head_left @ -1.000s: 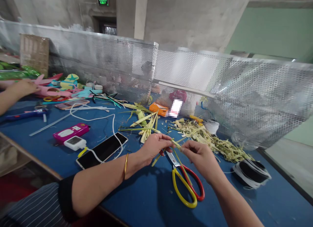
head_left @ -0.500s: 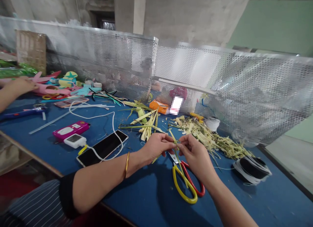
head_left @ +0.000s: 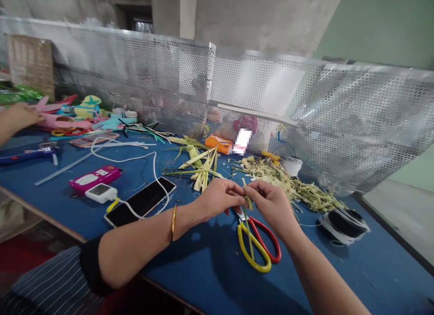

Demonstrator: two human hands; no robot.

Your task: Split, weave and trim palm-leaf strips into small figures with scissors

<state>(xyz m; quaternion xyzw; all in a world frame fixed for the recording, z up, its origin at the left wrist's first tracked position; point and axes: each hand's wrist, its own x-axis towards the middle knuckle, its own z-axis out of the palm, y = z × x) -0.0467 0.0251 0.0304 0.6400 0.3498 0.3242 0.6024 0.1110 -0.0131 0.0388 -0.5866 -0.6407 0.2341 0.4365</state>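
Pale green leaf strip [head_left: 250,203] is located just above the blades of the red-and-yellow-handled scissors [head_left: 260,245], its tail hanging over the yellow handle. Your left hand [head_left: 219,199] and right hand [head_left: 271,202] pinch the strip, thumbs against fingers, fingertips close together. Beyond the scissors lie cut leaf strips [head_left: 204,170] and shredded leaf scraps [head_left: 292,183]; right of them, a thread spool [head_left: 343,226].

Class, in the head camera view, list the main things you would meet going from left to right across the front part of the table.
Blue tool, magenta device, black-screened phone, wearer's left hand, wearer's right hand, black roll with white cord.
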